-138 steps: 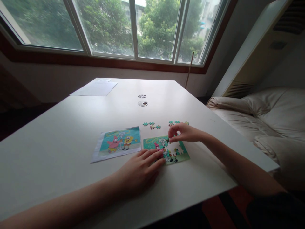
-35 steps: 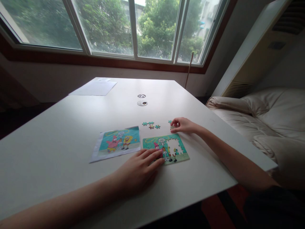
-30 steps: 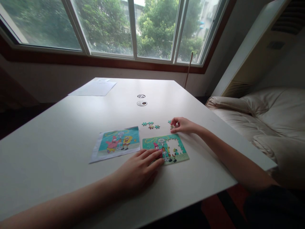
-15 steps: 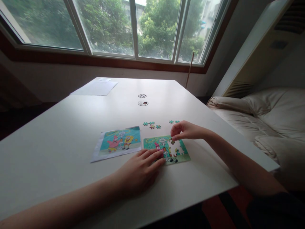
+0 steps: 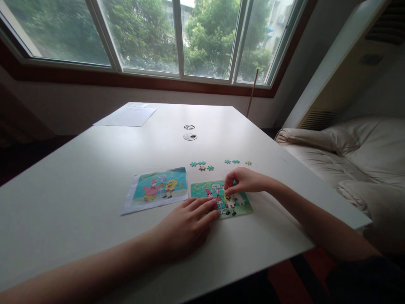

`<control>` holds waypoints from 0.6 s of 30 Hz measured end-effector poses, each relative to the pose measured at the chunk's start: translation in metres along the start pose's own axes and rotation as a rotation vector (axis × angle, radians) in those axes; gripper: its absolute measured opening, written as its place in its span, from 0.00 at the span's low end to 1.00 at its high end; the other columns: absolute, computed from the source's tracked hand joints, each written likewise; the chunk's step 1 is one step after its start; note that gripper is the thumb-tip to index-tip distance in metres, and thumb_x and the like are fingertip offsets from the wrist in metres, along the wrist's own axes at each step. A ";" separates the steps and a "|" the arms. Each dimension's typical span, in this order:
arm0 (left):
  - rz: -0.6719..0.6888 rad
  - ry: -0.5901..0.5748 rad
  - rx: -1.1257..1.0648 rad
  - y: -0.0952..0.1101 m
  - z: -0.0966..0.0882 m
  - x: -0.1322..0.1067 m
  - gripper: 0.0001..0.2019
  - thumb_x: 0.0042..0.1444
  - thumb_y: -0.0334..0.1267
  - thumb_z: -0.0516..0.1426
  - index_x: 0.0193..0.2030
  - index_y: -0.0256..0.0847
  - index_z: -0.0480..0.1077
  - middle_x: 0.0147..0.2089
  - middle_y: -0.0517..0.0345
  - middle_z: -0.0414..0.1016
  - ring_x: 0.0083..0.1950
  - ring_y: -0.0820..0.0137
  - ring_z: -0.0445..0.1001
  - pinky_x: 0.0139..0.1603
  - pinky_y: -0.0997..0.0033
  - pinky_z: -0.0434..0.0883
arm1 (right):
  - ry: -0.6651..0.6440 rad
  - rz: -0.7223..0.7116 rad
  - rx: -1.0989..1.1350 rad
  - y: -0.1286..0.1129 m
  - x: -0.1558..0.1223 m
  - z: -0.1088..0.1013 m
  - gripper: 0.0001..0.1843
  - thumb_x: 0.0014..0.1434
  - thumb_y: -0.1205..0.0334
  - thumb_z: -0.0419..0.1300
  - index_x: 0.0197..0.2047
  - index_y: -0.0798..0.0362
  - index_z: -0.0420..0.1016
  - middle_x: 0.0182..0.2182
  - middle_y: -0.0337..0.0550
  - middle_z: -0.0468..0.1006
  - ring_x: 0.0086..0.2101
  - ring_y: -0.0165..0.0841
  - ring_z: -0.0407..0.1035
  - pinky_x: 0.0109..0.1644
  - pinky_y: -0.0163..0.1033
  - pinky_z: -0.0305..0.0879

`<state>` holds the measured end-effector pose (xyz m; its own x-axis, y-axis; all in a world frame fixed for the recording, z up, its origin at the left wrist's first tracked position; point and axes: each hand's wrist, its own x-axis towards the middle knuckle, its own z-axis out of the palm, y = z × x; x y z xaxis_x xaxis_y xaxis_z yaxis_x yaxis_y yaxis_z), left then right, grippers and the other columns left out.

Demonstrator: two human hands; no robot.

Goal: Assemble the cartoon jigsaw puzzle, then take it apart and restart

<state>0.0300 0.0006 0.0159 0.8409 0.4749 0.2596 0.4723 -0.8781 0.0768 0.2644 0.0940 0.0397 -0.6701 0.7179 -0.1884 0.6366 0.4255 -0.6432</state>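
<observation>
A cartoon jigsaw puzzle (image 5: 202,190) lies on the white table, partly filled, with white gaps in its right half. Flat across its lower left part rests my left hand (image 5: 194,217), fingers stretched out and holding nothing. My right hand (image 5: 242,180) is over the puzzle's right half, thumb and finger pinched on a small yellowish puzzle piece (image 5: 228,197) at the gap; the fingers partly cover it. Whether the piece lies flat in the board cannot be made out. Behind the puzzle are several loose green puzzle pieces (image 5: 201,163) and a yellowish one (image 5: 248,163).
Left of the puzzle lies a printed reference picture (image 5: 161,185) of the same cartoon scene. Two round inserts (image 5: 190,137) sit in the tabletop farther back. White paper (image 5: 126,117) lies at the far left corner. A cream sofa (image 5: 363,147) stands to the right.
My right hand has moved slightly down and toward me, taking the piece from the gap's upper edge lower into it. A loose yellowish piece behind it now shows. My left hand stays still.
</observation>
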 end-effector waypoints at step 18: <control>0.002 0.000 -0.004 -0.001 0.002 -0.001 0.16 0.59 0.33 0.46 0.54 0.38 0.60 0.58 0.48 0.62 0.56 0.58 0.62 0.51 0.55 0.63 | 0.129 0.053 -0.195 0.012 -0.011 -0.033 0.14 0.50 0.52 0.57 0.31 0.55 0.74 0.28 0.41 0.74 0.27 0.28 0.64 0.30 0.32 0.57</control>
<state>0.0296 0.0011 0.0142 0.8419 0.4730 0.2599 0.4693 -0.8794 0.0804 0.2922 0.1097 0.0583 -0.5879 0.8009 -0.1138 0.7395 0.4751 -0.4768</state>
